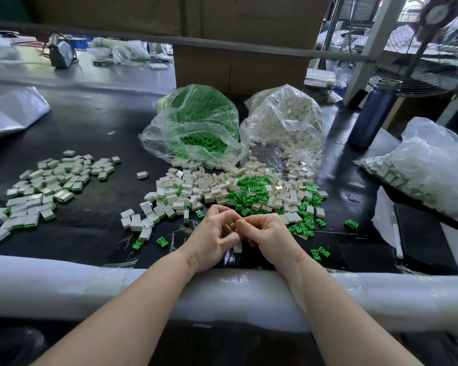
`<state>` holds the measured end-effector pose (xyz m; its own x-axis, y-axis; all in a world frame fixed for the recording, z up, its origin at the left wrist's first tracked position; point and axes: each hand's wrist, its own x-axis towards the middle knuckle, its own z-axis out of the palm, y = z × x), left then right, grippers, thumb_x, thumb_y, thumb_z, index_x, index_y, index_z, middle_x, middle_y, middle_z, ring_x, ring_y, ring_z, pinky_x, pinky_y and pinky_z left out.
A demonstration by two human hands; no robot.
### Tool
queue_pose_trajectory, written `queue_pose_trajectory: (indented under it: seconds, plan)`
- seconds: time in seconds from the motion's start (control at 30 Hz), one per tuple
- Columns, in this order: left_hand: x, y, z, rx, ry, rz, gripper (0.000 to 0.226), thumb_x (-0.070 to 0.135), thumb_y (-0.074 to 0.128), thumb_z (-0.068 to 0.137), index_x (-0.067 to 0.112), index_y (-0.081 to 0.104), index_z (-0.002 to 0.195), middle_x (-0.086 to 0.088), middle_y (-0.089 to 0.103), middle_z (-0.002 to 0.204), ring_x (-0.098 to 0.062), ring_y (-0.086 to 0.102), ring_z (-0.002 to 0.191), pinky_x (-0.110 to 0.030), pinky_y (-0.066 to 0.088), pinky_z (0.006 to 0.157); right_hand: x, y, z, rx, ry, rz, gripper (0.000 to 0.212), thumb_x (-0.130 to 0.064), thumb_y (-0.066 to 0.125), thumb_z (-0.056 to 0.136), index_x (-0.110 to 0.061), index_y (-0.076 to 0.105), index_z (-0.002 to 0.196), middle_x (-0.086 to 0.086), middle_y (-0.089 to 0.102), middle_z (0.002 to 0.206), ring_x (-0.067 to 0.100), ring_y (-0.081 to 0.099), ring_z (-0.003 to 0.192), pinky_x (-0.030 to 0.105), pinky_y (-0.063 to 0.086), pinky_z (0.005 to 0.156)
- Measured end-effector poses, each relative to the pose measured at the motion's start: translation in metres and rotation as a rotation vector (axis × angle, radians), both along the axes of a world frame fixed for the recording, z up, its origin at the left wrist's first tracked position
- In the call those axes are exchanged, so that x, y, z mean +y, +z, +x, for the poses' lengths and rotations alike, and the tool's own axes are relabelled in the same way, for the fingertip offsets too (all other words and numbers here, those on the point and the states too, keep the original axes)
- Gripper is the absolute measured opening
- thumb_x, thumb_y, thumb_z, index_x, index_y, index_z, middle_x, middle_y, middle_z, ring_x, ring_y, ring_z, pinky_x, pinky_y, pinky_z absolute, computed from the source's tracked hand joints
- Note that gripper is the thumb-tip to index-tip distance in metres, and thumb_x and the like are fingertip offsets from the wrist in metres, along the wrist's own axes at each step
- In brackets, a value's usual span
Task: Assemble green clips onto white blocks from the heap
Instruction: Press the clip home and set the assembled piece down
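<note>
Right now your two hands meet just on the near side of the heap [238,191], above the black table [95,133]. Your left hand [213,237] has its fingers curled inward and your right hand [269,233] curls toward it, fingertips touching. Between them you pinch a white block [237,245], whose lower end shows below your fingers; a speck of green shows between your fingertips, but whether it is a clip you hold cannot be told.

The heap is a loose mix of white blocks and green clips, spread just beyond your hands. Behind the heap stand two open clear bags: the bag of green clips [193,125] on the left side and the bag of white blocks [286,120] beside it on the right. Left of the heap, well apart from it, lies a spread of finished pieces [43,186], white with green edges. A few single green clips [161,242] lie near your left hand. Right of the heap, farther back, stands a dark blue bottle [372,112], and another bag of pieces [428,167] lies at the right side.
</note>
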<state>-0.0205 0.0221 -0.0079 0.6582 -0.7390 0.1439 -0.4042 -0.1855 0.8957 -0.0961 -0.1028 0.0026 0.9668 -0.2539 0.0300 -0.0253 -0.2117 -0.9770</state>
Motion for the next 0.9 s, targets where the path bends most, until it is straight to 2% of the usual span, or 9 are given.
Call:
queue_pose_trajectory:
  seconds: [0.37,0.63,0.77,0.83,0.9]
  plan:
    - [0.0004,0.0013,-0.0016,0.006,-0.009,-0.003,0.028,0.0,0.057,0.085,0.028,0.056,0.08,0.003,0.04,0.102,-0.007,0.046,0.072,-0.009,0.041,0.067,0.0003,-0.0001,-0.0008,0.003,-0.029,-0.009,0.022,-0.012,0.059,0.09,0.006,0.07,0.083,0.01,0.048,0.061,0.014,0.037,0.055,0.023,0.031,0.051]
    - [0.0012,0.0055,-0.0033,-0.007,-0.016,0.014,0.023,0.001,0.056,0.086,0.023,0.056,0.085,-0.003,0.041,0.106,-0.009,0.046,0.073,-0.01,0.041,0.068,-0.0006,-0.0033,0.0013,-0.015,-0.035,0.016,0.024,-0.013,0.06,0.09,0.006,0.069,0.079,0.012,0.048,0.06,0.02,0.037,0.057,0.026,0.031,0.051]
    - [0.0026,0.0064,-0.003,0.014,-0.001,-0.028,0.012,0.005,0.057,0.088,0.017,0.059,0.09,-0.006,0.042,0.109,-0.017,0.052,0.079,-0.014,0.047,0.075,0.0005,-0.0035,0.0027,-0.037,-0.011,0.061,0.025,-0.025,0.061,0.087,-0.007,0.069,0.073,0.01,0.056,0.062,0.019,0.047,0.06,0.022,0.039,0.054]
    - [0.0027,0.0065,-0.0024,0.039,0.025,-0.063,0.009,0.011,0.059,0.088,0.019,0.06,0.089,-0.006,0.043,0.109,-0.026,0.057,0.085,-0.017,0.05,0.081,0.0003,-0.0035,0.0037,-0.045,-0.02,0.108,0.03,-0.035,0.056,0.084,-0.01,0.067,0.073,0.004,0.062,0.063,0.012,0.058,0.06,0.017,0.044,0.054]
    - [0.0025,0.0055,-0.0012,0.049,0.08,-0.081,0.011,0.012,0.06,0.087,0.023,0.061,0.087,-0.005,0.047,0.106,-0.028,0.06,0.09,-0.022,0.052,0.083,-0.0016,-0.0053,0.0048,-0.062,-0.065,0.114,0.024,-0.03,0.055,0.088,-0.011,0.068,0.082,0.002,0.066,0.068,0.009,0.062,0.062,0.017,0.048,0.055]
